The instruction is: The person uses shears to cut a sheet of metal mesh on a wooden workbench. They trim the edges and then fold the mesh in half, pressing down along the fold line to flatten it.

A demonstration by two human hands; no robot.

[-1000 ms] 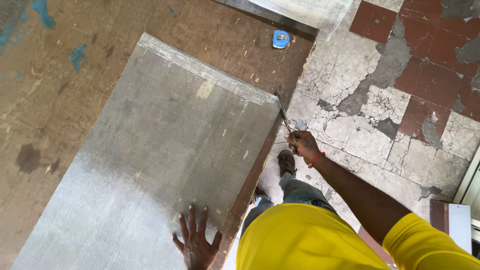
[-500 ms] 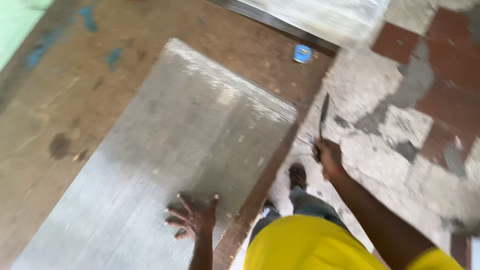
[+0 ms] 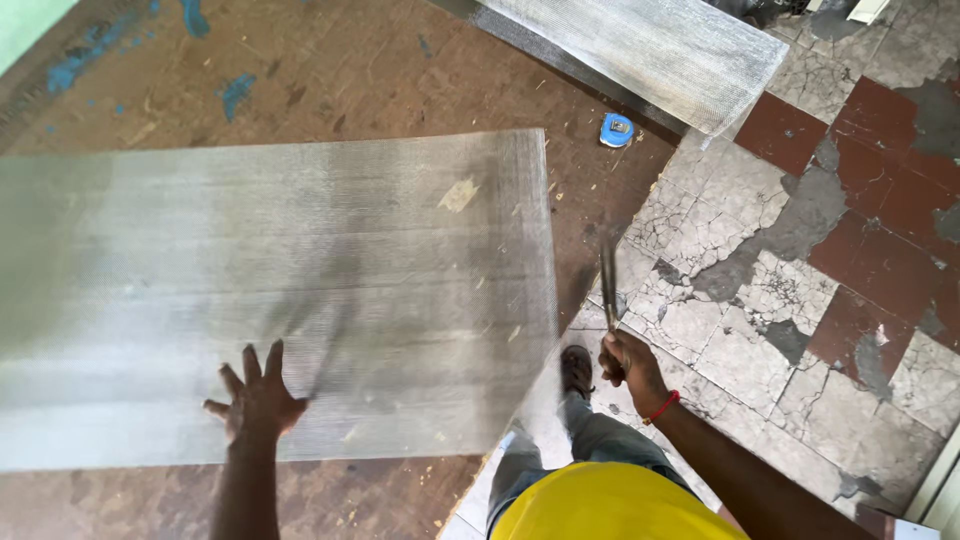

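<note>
Left hand lies spread flat on the mesh; right hand grips shears. Press firmly, keeping fingers off the edge.

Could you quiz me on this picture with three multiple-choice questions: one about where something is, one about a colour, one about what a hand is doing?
1. Where does the small blue tape measure lie?
A. on the brown table, near its far edge
B. on the tiled floor
C. in the left hand

2. What colour is the band on the right wrist?
A. green
B. red
C. white

3. How is the left hand placed?
A. closed in a fist
B. gripping a hammer
C. spread flat, fingers apart, on the mesh sheet

Answers:
1 A, it sits on the worn brown surface beside the second mesh piece.
2 B, a red wristband shows just behind the right hand.
3 C, the open palm presses on the grey mesh, while the right hand holds a slim metal tool pointing upward.
</note>
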